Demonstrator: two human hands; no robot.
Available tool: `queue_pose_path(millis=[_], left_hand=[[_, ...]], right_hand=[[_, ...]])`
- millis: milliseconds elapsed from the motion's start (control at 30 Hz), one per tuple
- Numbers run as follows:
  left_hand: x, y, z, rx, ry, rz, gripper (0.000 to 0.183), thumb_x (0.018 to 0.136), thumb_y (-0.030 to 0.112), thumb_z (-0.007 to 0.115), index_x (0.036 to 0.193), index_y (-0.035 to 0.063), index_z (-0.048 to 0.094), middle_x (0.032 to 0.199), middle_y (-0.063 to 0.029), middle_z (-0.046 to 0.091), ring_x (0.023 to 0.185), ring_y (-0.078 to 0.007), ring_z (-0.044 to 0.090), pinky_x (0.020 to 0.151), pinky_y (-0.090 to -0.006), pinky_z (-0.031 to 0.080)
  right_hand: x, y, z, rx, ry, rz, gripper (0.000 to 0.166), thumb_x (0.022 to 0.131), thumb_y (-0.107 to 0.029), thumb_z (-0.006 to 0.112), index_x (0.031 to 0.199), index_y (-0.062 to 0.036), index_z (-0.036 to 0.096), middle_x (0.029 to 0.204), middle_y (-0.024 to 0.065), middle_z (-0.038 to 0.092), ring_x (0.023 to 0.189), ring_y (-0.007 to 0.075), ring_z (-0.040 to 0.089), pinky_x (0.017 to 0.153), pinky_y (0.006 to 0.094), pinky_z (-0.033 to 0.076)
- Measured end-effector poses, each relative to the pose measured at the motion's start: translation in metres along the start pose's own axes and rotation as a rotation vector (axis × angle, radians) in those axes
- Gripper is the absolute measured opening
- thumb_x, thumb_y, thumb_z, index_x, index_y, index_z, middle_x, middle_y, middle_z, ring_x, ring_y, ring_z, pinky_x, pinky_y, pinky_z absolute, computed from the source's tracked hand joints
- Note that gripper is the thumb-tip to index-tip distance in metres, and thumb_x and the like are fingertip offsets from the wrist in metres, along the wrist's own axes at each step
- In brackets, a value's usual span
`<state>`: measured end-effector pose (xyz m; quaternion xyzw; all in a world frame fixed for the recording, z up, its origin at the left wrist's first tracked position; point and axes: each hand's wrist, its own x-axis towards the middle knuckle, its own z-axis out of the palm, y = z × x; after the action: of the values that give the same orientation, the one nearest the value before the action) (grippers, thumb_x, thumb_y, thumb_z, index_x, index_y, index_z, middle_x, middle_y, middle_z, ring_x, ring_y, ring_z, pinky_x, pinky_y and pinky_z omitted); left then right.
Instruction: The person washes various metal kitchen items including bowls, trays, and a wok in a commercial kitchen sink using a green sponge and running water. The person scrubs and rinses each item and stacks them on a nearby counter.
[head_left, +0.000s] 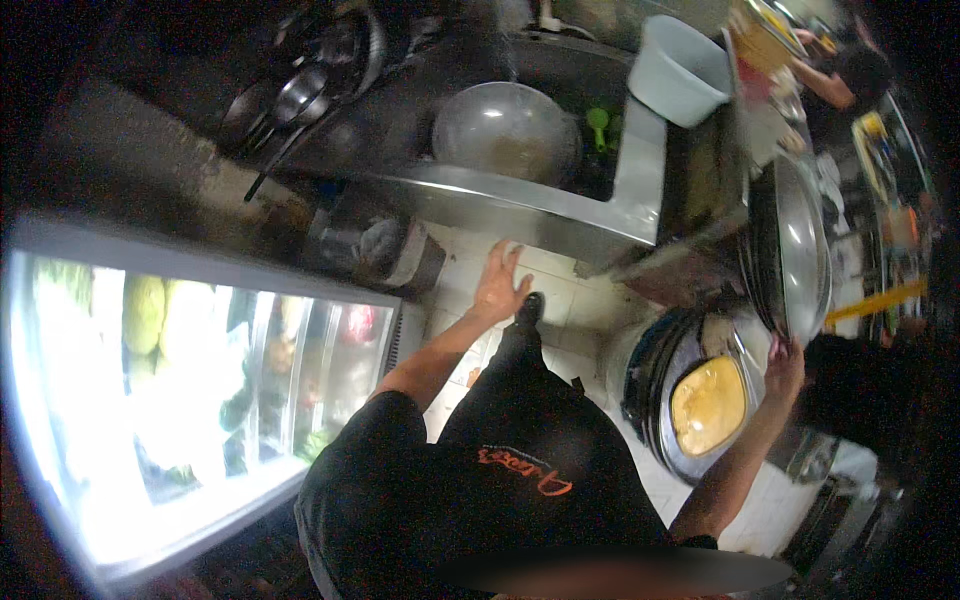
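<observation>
My left hand is held in the air over the tiled floor, fingers apart, just short of the steel sink's front edge. Nothing is in it. On the right, my right hand grips the near rim of a large round metal pan, which stands tilted on its side against darker round pans. Below these, a yellow, rounded-square item sits on a metal tray beside my right forearm. Inside the sink lies a big metal bowl, with green utensils to its right.
A pale plastic tub stands at the sink's right corner. Pans and a ladle lie at upper left. A lit glass-fronted fridge holding vegetables fills the left. Another person's arm shows at upper right. A yellow bar lies beyond the pan.
</observation>
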<state>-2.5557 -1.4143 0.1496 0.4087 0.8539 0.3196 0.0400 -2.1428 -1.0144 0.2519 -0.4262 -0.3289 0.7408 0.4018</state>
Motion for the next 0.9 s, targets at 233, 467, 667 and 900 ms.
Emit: queue_pose_path(millis=[233, 467, 667, 900], left_hand=[[0.021, -0.127, -0.054, 0.236, 0.326, -0.207, 0.062, 0.083, 0.028, 0.058, 0.131, -0.0016, 0.033, 0.138, -0.0279, 0.024, 0.128, -0.0445, 0.023, 0.106, -0.0503, 0.021], [0.143, -0.287, -0.122, 0.581, 0.478, -0.525, 0.076, 0.086, 0.053, 0.042, 0.136, -0.0016, 0.028, 0.144, -0.0269, 0.017, 0.135, -0.0417, 0.012, 0.108, -0.0559, 0.006], [0.191, -0.198, -0.086, 0.327, -0.093, -0.035, 0.083, 0.082, 0.060, 0.045, 0.140, 0.0043, 0.024, 0.146, -0.0216, 0.017, 0.137, -0.0373, 0.009, 0.108, -0.0551, 0.003], [0.225, -0.271, -0.129, 0.465, 0.177, -0.369, 0.081, 0.082, 0.065, 0.039, 0.142, 0.0127, 0.022, 0.148, -0.0196, 0.012, 0.137, -0.0379, 0.007, 0.108, -0.0571, 0.003]], right_hand=[[-0.094, 0.054, 0.166, -0.464, 0.020, -0.147, 0.046, 0.089, -0.033, 0.050, 0.123, -0.0028, 0.048, 0.099, 0.0155, 0.057, 0.069, 0.0187, 0.055, 0.061, 0.0283, 0.046], [-0.033, 0.168, 0.387, -0.672, -0.551, 0.189, 0.049, 0.092, -0.039, 0.046, 0.123, -0.0019, 0.047, 0.101, 0.0132, 0.061, 0.073, 0.0178, 0.058, 0.065, 0.0295, 0.047], [0.127, 0.252, 0.552, -0.624, -0.653, 0.280, 0.050, 0.091, -0.038, 0.049, 0.125, -0.0010, 0.045, 0.117, 0.0166, 0.053, 0.100, 0.0252, 0.053, 0.086, 0.0386, 0.043], [0.264, 0.310, 0.706, -0.637, -0.877, 0.032, 0.041, 0.093, -0.020, 0.043, 0.125, 0.0068, 0.042, 0.125, 0.0220, 0.047, 0.117, 0.0322, 0.046, 0.099, 0.0418, 0.040]])
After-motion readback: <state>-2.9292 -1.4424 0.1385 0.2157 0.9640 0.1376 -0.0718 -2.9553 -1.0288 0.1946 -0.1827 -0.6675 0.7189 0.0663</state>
